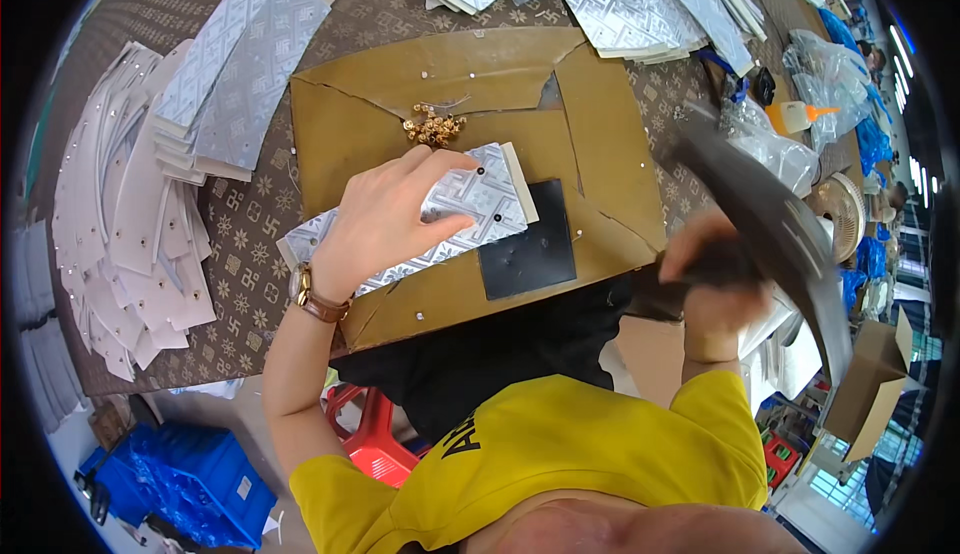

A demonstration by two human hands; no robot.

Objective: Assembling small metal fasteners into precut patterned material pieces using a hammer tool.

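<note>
My left hand lies over a silver-and-white patterned strip, holding it down with the thumb and forefinger spread near its right end. Two small dark round spots or holes show at that end, which overlaps a black square pad. Raised at the right, my right hand is closed round the dark handle of a hammer-like tool. Motion smears this tool, so its exact shape is unclear. Just beyond my left hand sits a small heap of gold-coloured studs.
Brown cardboard covers the work spot on a patterned tablecloth. White studded pieces and patterned strips are stacked at left. More strips, an orange-tipped bottle and a fan stand beyond and right.
</note>
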